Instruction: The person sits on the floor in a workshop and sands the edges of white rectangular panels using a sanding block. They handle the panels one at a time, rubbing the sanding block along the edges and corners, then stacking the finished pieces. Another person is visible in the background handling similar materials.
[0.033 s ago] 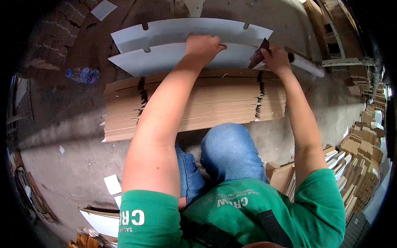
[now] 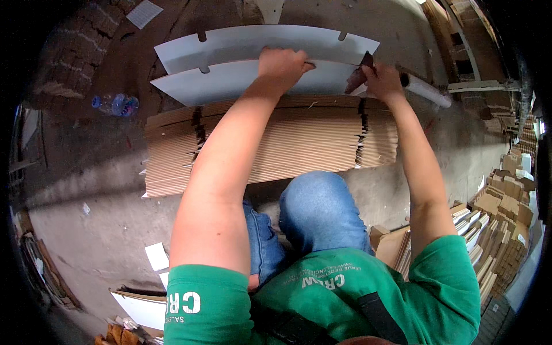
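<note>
The left hand (image 2: 280, 68) covers part of the front white slotted sheet (image 2: 230, 80), its fingertips hidden behind the edge. What the right hand (image 2: 382, 80) pinches, a dark object (image 2: 359, 75), is too small to identify. Cardboard stacks (image 2: 506, 218) at right blur into the rim.

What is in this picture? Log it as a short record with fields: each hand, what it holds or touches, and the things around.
left hand: grip closed on the edge of the near white slotted sheet
right hand: holds a dark, flat piece at the same sheet's right end; what it is cannot be told
far white slotted sheet: lies just beyond the near one
cardboard stack: brown corrugated pieces on edge, between the sheets and the person's knees
plastic bottle: on the floor, left
white tube: right of the right hand
</note>
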`<state>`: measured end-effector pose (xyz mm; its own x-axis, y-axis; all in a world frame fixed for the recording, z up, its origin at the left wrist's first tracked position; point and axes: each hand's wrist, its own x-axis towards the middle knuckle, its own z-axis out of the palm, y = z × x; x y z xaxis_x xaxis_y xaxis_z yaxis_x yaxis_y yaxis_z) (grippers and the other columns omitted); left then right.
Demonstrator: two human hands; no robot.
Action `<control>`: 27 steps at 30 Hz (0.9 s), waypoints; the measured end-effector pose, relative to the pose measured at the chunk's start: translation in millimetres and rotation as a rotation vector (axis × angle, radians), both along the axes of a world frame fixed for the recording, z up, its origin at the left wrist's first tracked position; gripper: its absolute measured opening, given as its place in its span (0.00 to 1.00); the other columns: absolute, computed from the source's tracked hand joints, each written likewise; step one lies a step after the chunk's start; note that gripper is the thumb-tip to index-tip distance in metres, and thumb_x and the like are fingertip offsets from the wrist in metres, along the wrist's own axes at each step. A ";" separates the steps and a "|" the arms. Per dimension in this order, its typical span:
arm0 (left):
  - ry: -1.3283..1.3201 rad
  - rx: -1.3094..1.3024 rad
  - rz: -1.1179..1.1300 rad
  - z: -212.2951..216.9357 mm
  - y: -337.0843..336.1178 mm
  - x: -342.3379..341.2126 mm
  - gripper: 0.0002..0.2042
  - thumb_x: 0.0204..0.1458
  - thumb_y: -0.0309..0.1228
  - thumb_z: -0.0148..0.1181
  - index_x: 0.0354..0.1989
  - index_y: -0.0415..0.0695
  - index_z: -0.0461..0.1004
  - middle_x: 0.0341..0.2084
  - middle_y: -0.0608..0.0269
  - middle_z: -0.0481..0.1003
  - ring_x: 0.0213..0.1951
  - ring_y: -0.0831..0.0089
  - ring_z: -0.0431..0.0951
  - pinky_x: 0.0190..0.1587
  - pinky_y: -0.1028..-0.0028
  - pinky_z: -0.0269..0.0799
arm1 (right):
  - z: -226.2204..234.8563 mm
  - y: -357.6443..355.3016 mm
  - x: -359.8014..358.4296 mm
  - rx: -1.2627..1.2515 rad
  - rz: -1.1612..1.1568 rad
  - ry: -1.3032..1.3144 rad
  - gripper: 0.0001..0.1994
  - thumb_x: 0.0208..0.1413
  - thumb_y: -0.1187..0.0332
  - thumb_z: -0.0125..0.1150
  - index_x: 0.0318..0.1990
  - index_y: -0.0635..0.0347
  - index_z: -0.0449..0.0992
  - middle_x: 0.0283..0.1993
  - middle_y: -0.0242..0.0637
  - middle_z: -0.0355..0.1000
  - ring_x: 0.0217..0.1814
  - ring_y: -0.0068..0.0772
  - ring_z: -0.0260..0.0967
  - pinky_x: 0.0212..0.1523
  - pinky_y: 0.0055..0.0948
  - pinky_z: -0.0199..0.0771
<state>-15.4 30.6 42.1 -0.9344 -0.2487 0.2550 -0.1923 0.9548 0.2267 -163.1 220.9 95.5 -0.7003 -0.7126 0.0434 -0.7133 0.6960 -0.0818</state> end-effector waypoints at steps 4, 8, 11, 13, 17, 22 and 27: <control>0.072 0.008 -0.030 -5.0 2.9 4.3 0.15 0.46 0.48 0.50 0.26 0.50 0.73 0.19 0.62 0.74 0.26 0.64 0.76 0.28 0.65 0.70 | -3.1 -11.5 -13.4 -0.143 -0.017 -0.258 0.15 0.49 0.62 0.51 0.27 0.69 0.72 0.19 0.45 0.69 0.17 0.41 0.69 0.28 0.36 0.71; 0.103 0.046 -0.088 -7.8 0.9 6.3 0.16 0.48 0.49 0.47 0.27 0.49 0.70 0.21 0.60 0.73 0.25 0.61 0.75 0.26 0.62 0.70 | 7.6 -37.0 -33.6 0.086 -0.030 -0.276 0.11 0.50 0.66 0.50 0.27 0.67 0.72 0.18 0.41 0.69 0.17 0.32 0.68 0.23 0.29 0.69; 0.102 0.036 -0.110 -6.8 0.5 8.0 0.15 0.48 0.48 0.48 0.26 0.49 0.70 0.20 0.60 0.72 0.25 0.60 0.75 0.26 0.62 0.70 | 34.0 -64.4 -44.0 0.184 0.126 0.255 0.10 0.51 0.64 0.51 0.28 0.63 0.72 0.19 0.37 0.68 0.19 0.26 0.67 0.22 0.26 0.67; 0.057 0.018 -0.146 -5.3 2.2 10.5 0.15 0.47 0.48 0.49 0.26 0.48 0.70 0.20 0.60 0.72 0.25 0.60 0.75 0.25 0.62 0.70 | 69.3 -83.1 -55.3 0.123 0.049 0.189 0.11 0.49 0.61 0.53 0.32 0.60 0.72 0.25 0.37 0.69 0.24 0.27 0.67 0.25 0.26 0.68; 0.086 0.018 -0.085 -1.5 4.7 12.5 0.15 0.45 0.48 0.51 0.25 0.49 0.73 0.20 0.62 0.74 0.28 0.63 0.76 0.27 0.66 0.70 | 122.2 -89.1 -57.1 -0.133 -0.100 -0.323 0.16 0.45 0.56 0.56 0.38 0.55 0.72 0.35 0.37 0.70 0.33 0.30 0.68 0.30 0.28 0.69; -0.157 0.155 -0.040 7.0 -0.9 5.0 0.12 0.47 0.46 0.50 0.31 0.53 0.74 0.23 0.62 0.74 0.29 0.64 0.76 0.30 0.64 0.69 | 99.4 -63.2 9.6 -0.323 -0.071 -0.550 0.14 0.46 0.61 0.56 0.39 0.58 0.73 0.34 0.39 0.72 0.35 0.27 0.70 0.31 0.27 0.70; -0.264 0.105 0.040 9.3 -16.5 10.8 0.13 0.47 0.42 0.50 0.41 0.56 0.70 0.34 0.65 0.73 0.41 0.67 0.72 0.40 0.62 0.64 | 90.1 -102.7 89.9 -0.598 0.469 -0.900 0.17 0.46 0.60 0.57 0.43 0.58 0.71 0.33 0.39 0.72 0.36 0.26 0.70 0.36 0.26 0.69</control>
